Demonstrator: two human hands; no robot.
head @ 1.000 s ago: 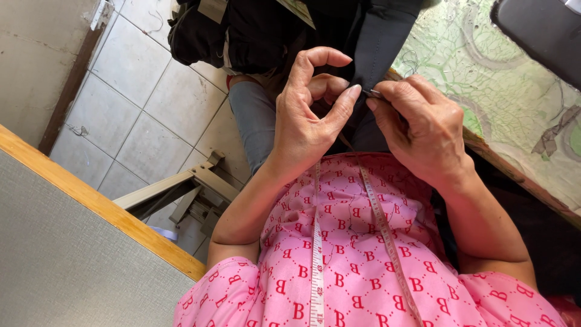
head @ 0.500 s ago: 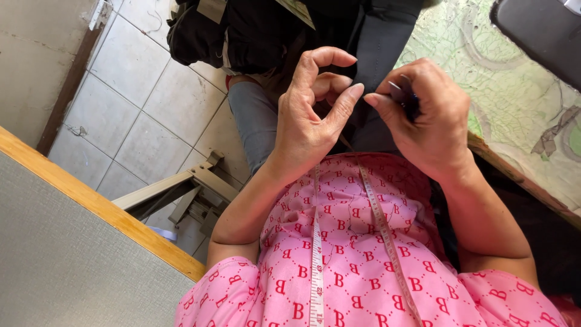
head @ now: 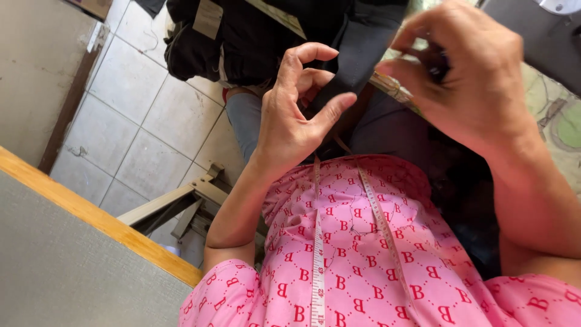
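Fabric of a pink patterned garment [head: 363, 266] fills the near field, with a measuring tape [head: 318, 254] hanging down it in two strands. At lower left lies a grey surface [head: 54, 266] with a wooden edge. Beyond the garment, the left hand [head: 296, 115] is raised, thumb and forefinger curled into a loose ring and the remaining fingers extended; its grip touches the edge of a dark cloth strip [head: 357, 54], though whether it pinches the strip cannot be told. The right hand [head: 472, 79] is held just beside it, fingers bunched around a small dark item that is blurred; what that grip holds cannot be told. Farther off, a dark bundle of cloth [head: 242, 42] rests above a tiled floor [head: 139, 121].
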